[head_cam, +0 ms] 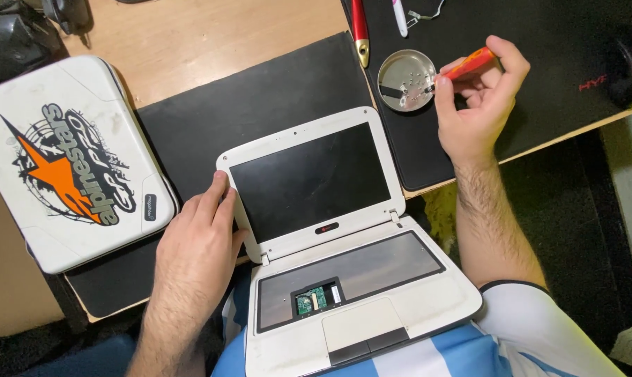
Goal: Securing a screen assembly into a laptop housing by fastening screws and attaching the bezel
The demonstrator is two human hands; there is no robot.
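A small white laptop (372, 328) lies open on my lap. Its keyboard is gone, showing a grey metal plate and a green circuit board (310, 301) in a cut-out. My left hand (197, 244) rests on the left edge of the dark screen (309, 178) and steadies the lid. My right hand (480, 98) grips a red-handled screwdriver (462, 68). The screwdriver's tip reaches into a round metal dish (403, 80) that holds small screws.
A closed white laptop with an orange star sticker (64, 160) lies at the left on a black mat (260, 98). A red pen-like tool (360, 28) and a white one (399, 17) lie at the back. A second black mat (560, 77) covers the right.
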